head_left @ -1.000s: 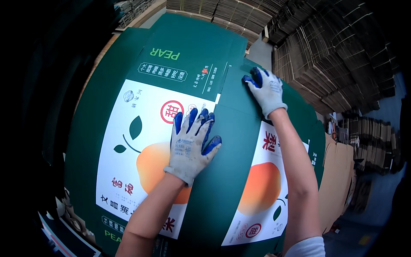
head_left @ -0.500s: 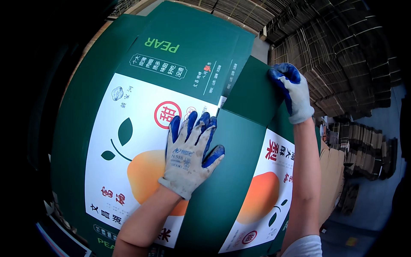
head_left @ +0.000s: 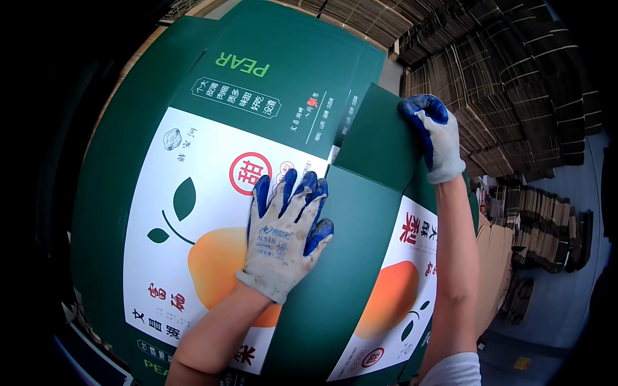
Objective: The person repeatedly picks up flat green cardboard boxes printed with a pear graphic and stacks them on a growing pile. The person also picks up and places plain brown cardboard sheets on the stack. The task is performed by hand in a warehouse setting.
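Observation:
A large flat cardboard box blank [head_left: 341,219], green with white printed panels showing orange-yellow pears, spreads out below me. My left hand [head_left: 283,231], in a grey work glove with blue-coated fingers, lies flat on it, fingers spread, across the white panel [head_left: 212,167] and the green strip beside it. On the right, my right hand [head_left: 439,135], gloved alike, has its fingers curled in a grip at the outer edge of a plain dark green flap [head_left: 376,132]. The flap is tilted up at its crease. Its edge inside the fingers is hidden.
Tall stacks of strapped brown cardboard [head_left: 508,83] stand at the far right. Lower piles [head_left: 547,219] rest on the grey floor [head_left: 560,302] at the right. A brown cardboard stack [head_left: 492,264] sits close beside my right forearm.
Very little differs. The whole view has shifted slightly, and the flap with my right hand appears a touch farther left. My left hand stays flat on the blank.

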`<state>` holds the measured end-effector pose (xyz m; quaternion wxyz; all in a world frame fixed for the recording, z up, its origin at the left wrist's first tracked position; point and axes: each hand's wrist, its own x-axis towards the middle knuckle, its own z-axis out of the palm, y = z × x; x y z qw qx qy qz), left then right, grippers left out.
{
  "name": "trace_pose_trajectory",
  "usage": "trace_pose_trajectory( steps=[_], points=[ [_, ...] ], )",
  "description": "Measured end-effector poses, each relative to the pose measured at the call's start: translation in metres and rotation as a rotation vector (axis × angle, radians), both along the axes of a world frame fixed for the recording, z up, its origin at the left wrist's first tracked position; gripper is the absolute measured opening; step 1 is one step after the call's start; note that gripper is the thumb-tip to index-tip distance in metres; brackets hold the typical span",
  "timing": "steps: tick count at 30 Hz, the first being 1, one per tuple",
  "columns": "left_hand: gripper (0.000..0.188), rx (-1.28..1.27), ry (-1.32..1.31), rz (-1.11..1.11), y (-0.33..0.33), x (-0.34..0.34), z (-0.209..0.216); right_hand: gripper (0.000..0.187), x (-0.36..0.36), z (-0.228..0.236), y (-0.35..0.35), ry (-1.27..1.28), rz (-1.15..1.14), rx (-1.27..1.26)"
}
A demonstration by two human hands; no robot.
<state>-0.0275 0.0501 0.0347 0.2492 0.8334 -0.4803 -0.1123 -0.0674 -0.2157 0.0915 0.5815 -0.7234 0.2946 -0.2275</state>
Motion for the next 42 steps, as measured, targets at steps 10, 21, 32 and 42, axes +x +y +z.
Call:
trace_pose_trajectory(
  steps=[10, 21, 32, 42],
  points=[
    [0.051, 0.007, -0.002, -0.019, 0.001, 0.000, 0.002, 0.013, 0.008, -0.025, -0.015, 0.048, -0.014, 0.049],
    [0.052, 0.020, -0.025, -0.024, 0.000, -0.001, 0.001, 0.012, 0.014, -0.033, -0.017, 0.102, -0.036, 0.094],
    [0.052, 0.026, -0.047, -0.028, 0.001, -0.001, 0.002, 0.011, 0.016, -0.045, -0.018, 0.070, -0.027, 0.133],
    [0.049, 0.002, -0.042, -0.032, 0.000, 0.000, 0.002, 0.013, 0.015, -0.045, -0.016, 0.093, -0.063, 0.110]
  ],
)
